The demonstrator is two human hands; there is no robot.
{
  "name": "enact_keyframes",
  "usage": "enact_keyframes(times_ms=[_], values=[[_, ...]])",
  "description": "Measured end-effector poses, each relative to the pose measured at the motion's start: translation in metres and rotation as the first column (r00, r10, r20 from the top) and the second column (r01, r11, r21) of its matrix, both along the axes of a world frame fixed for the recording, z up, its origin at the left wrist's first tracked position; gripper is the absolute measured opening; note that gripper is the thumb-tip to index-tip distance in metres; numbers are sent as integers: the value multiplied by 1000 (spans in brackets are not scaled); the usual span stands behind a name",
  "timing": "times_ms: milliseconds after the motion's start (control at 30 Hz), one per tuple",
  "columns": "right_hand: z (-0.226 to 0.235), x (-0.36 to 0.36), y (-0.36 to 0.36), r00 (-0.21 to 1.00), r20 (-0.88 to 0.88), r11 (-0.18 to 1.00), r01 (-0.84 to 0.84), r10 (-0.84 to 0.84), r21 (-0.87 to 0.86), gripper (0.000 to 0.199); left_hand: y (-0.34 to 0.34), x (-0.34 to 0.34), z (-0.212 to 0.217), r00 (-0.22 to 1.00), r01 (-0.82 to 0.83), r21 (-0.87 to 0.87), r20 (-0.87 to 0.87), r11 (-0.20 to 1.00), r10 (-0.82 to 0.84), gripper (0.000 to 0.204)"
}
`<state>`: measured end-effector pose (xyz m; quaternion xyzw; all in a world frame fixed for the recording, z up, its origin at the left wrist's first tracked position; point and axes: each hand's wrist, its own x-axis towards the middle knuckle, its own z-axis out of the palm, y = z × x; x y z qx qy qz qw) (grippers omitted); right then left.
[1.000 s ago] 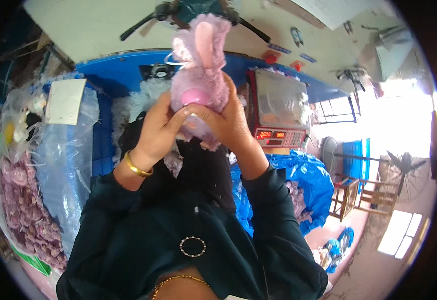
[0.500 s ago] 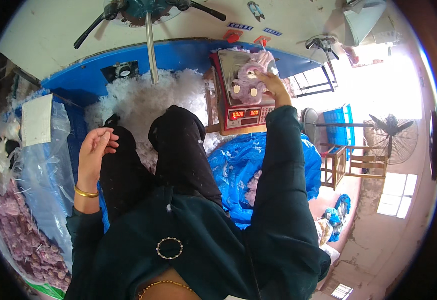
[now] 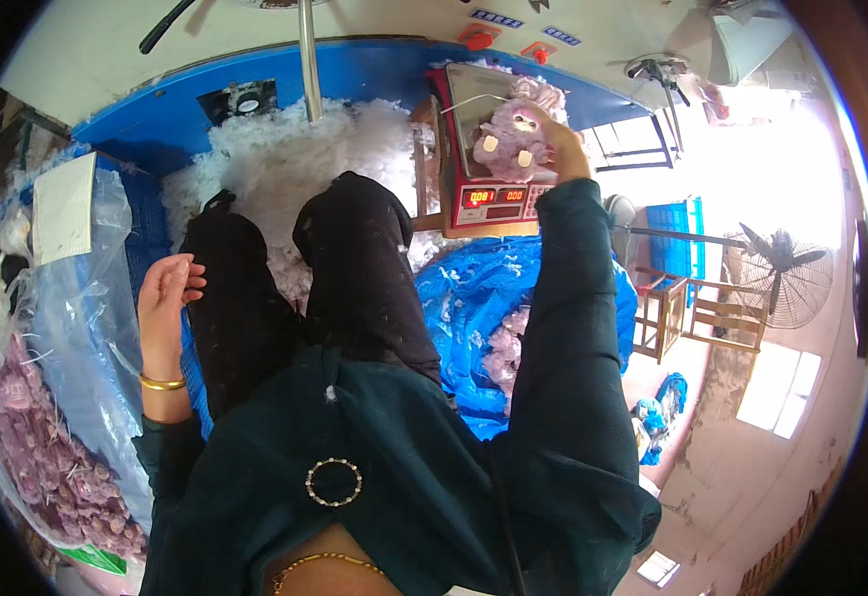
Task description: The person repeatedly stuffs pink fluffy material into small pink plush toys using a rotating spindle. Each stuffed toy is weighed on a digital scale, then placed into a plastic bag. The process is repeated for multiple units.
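A pink-purple stuffed bunny toy lies on the steel pan of a red digital scale at the upper middle. My right hand is stretched out to it and rests on the toy's right side, fingers around it. My left hand hangs free at the left beside my knee, fingers loosely curled and holding nothing. A gold bangle sits on that wrist. My legs in black trousers run up the middle toward a heap of white stuffing fibre.
A blue stuffing machine with a metal pipe stands behind the fibre. A clear plastic bag of purple unstuffed toy skins is at the left. A blue plastic sack holds more toys at the right. A floor fan stands far right.
Both hands held the bunny up near my face. My right hand then carried it to the scale and set it on the pan, while my left hand dropped to my left knee.
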<state>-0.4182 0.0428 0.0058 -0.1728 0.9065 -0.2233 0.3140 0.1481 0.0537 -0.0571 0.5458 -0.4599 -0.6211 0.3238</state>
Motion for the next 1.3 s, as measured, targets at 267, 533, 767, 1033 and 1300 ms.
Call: enact_keyframes(times_ms=[267,533,767,1033,1300], values=[[-26,134,26,744,-173,633,-647,645,-425,76,9,14,-10,994,-17,-69,105,997,24,19],[31,265,17,338,-838,158,-941,429,-298,70,-16,-114,49,953,210,-665,-22,716,-301,64],[-1,267,-17,586,-713,255,-810,385,-529,60,-57,-153,71,937,348,-686,274,639,-217,65],[12,256,-45,699,-528,320,-701,483,-637,68,-81,-174,82,942,307,-793,332,526,-49,65],[11,253,19,569,-689,407,-817,449,-409,54,-33,-142,67,976,206,-897,218,390,-15,74]])
